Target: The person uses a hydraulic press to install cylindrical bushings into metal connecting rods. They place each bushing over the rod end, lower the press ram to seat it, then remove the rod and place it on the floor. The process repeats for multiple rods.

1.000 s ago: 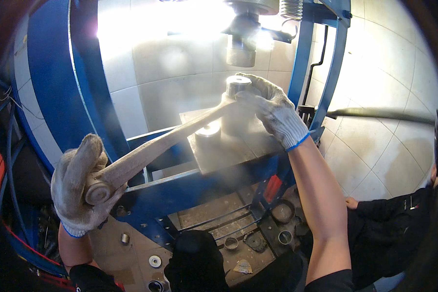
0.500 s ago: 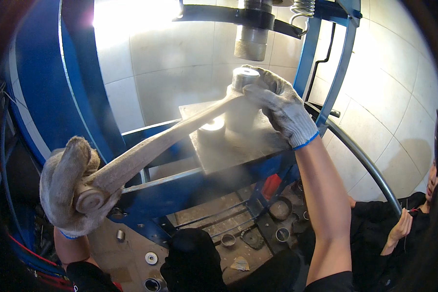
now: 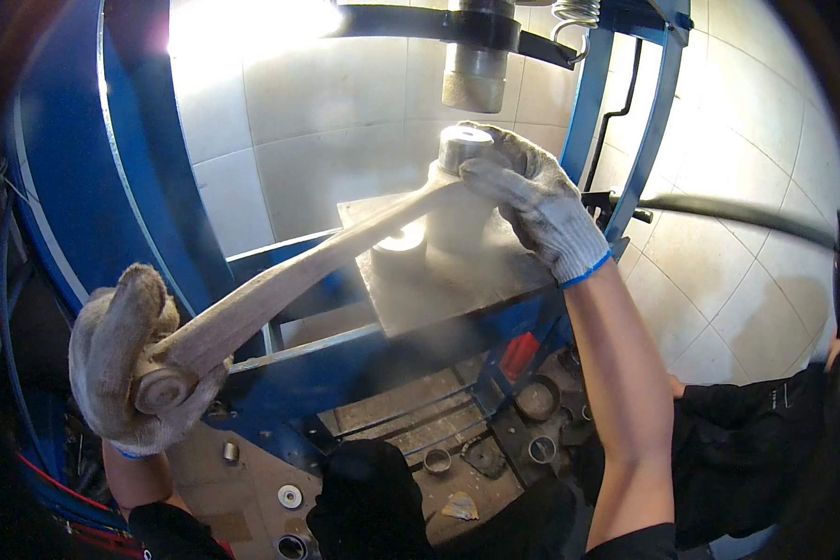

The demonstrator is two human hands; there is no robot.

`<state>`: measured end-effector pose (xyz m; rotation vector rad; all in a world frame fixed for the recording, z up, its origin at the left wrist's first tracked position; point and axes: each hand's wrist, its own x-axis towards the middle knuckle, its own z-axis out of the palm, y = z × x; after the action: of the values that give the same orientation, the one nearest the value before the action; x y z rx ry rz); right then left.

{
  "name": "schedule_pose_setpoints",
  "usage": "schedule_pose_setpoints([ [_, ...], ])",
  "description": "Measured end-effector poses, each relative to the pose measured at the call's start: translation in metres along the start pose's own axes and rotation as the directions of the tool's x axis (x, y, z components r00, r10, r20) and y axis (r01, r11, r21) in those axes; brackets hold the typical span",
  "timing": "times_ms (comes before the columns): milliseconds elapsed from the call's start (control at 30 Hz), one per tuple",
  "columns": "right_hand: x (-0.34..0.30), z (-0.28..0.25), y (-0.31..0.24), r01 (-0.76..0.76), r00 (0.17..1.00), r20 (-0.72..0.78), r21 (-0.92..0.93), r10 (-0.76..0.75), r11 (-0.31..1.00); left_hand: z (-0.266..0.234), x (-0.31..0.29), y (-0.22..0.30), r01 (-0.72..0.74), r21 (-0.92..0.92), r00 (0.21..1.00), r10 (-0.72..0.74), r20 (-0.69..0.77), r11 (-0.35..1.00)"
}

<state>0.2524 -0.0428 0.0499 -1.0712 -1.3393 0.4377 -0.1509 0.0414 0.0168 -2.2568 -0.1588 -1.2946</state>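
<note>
A long dull metal link arm [image 3: 299, 263] slants up from lower left to the middle, with a round boss at its near end. My gloved left hand [image 3: 126, 364] is wrapped around that near end. The arm's far end rests at a metal cylinder support on a steel plate [image 3: 411, 303]. A short bright metal cylinder [image 3: 465, 147] stands on that far end, and my gloved right hand [image 3: 523, 182] closes its fingers and thumb around its side. Straight above hangs the press ram [image 3: 474, 84], apart from the cylinder. A second short cylinder [image 3: 399, 245] stands on the plate.
A blue press frame [image 3: 149, 168] surrounds the plate. A coil spring [image 3: 579, 14] hangs at upper right. At right, a person in black [image 3: 742, 453] is beside a long dark lever [image 3: 737, 212]. Metal rings [image 3: 437, 460] and loose parts lie on the floor.
The long lever at right has swung up from a steep downward slant to nearly level. The view has shifted slightly; both my hands keep their holds on the link arm and cylinder.
</note>
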Motion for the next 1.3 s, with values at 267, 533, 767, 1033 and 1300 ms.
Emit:
schedule_pose_setpoints([
  [267,-0.003,0.001,-0.01,0.018,0.999,0.039,-0.017,-0.017,1.0,-0.001,0.006,-0.001,-0.066,-0.058,0.996,0.062,-0.067,0.996],
  [533,-0.001,-0.004,-0.007,0.1,0.992,0.077,0.038,-0.102,0.994,0.008,0.018,0.013,-0.057,0.1,0.984,0.073,-0.163,0.993],
  [767,-0.003,-0.009,-0.005,0.113,0.985,0.119,0.079,-0.122,0.99,0.003,0.027,0.023,0.092,-0.103,0.98,-0.109,-0.166,0.99],
  [1033,0.001,-0.005,-0.006,0.114,0.993,0.049,-0.092,-0.11,0.989,-0.004,0.036,0.045,0.31,-0.266,0.918,-0.36,-0.167,0.913],
  [1300,0.004,-0.006,0.008,0.033,0.999,0.008,0.035,-0.033,0.999,-0.014,0.044,0.05,0.335,-0.186,0.937,-0.347,-0.04,0.924],
])
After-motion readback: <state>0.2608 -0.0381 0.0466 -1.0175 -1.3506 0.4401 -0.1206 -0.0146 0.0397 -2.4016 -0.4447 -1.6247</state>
